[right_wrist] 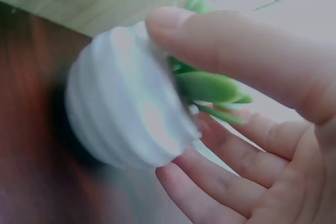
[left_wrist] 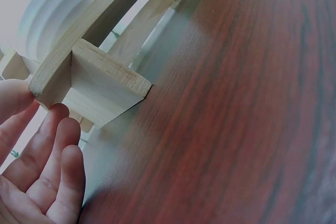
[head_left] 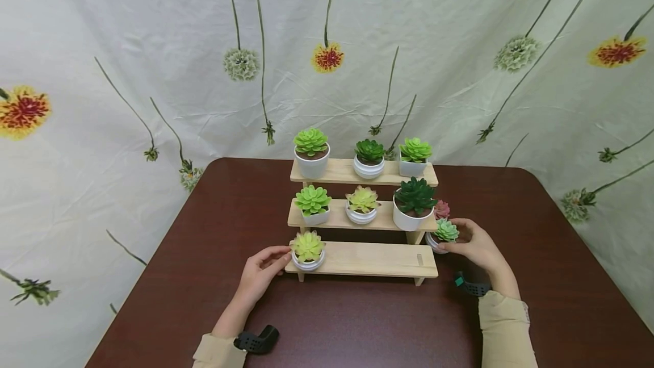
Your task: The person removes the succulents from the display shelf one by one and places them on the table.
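Observation:
A three-tier wooden plant stand (head_left: 378,259) holds small potted artificial succulents. My left hand (head_left: 262,274) is at the left end of its lowest board, beside a yellow-green succulent (head_left: 308,247) in a white pot. In the left wrist view, the thumb and fingertips grip the end of the board (left_wrist: 52,85). My right hand (head_left: 477,246) holds a pale green succulent (head_left: 446,230) in a ribbed white pot (right_wrist: 126,98) just right of the stand. The right thumb lies on the pot's rim, with fingers round the opposite side.
Three green succulents in white pots line the top tier (head_left: 337,170). Three more stand on the middle tier (head_left: 334,219). A reddish succulent (head_left: 441,209) is behind the one in my right hand. The dark brown table (head_left: 368,322) meets a flower-print cloth (head_left: 286,107) at the back.

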Available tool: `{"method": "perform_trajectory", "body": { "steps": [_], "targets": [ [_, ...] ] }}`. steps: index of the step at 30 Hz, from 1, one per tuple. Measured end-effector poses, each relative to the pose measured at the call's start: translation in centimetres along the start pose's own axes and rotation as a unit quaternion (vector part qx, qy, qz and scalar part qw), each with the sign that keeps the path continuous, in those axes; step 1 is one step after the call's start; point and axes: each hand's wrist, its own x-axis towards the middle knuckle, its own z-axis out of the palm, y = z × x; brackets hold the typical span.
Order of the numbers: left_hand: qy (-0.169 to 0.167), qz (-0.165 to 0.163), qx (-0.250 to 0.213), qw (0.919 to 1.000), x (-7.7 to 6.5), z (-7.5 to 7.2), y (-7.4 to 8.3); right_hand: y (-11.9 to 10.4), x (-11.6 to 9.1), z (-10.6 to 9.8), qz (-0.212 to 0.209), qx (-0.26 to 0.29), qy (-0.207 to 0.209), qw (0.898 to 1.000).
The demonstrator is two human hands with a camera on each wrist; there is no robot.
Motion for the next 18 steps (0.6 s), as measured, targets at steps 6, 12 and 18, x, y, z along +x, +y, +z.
{"method": "perform_trajectory", "body": {
  "steps": [6,12,18],
  "targets": [
    [0.0,0.001,0.001,1.0,0.0,0.0,0.0,-1.2,-0.5,-0.9,-0.009,0.004,0.014,1.0],
    [-0.002,0.004,0.002,1.0,0.0,-0.1,-0.1,-2.3,-1.1,-1.4,-0.039,0.001,0.061,0.997],
    [-0.002,0.001,0.001,1.0,0.0,-0.1,-0.1,-1.9,-1.1,-1.8,-0.086,0.033,0.104,0.99]
  ]
}}
